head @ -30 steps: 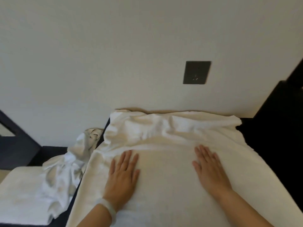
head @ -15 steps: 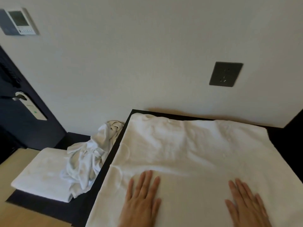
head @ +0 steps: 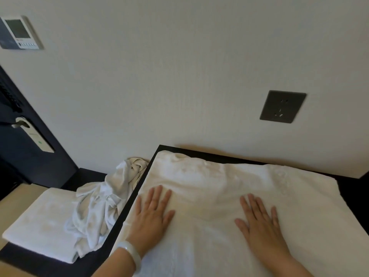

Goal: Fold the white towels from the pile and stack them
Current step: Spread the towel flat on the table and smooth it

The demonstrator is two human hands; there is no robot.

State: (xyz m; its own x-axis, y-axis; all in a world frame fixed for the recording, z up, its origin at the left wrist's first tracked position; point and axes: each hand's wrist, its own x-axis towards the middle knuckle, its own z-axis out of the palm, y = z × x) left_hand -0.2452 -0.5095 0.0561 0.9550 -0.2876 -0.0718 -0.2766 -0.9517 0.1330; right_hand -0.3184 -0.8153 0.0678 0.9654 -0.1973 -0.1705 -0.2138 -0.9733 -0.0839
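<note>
Two flat palms | left hand (head: 151, 214), right hand (head: 259, 220) | pressing spread towel (head: 209, 180) beneath

Found no legible text, number or brand anywhere in the frame. Noted a small reddish mark under the screen of the wall control panel (head: 20, 33), upper left: too small to read. Noted faint grey print and a green dot on the door hanger (head: 36, 136), left edge: blurred beyond reading.

bangle (head: 130, 254): smooth, glossy, pale whitish rounded band, worn just behind left hand (head: 151, 214) | right hand (head: 259, 222): bare | left forearm (head: 115, 265), right forearm (head: 289, 265): bare
</note>
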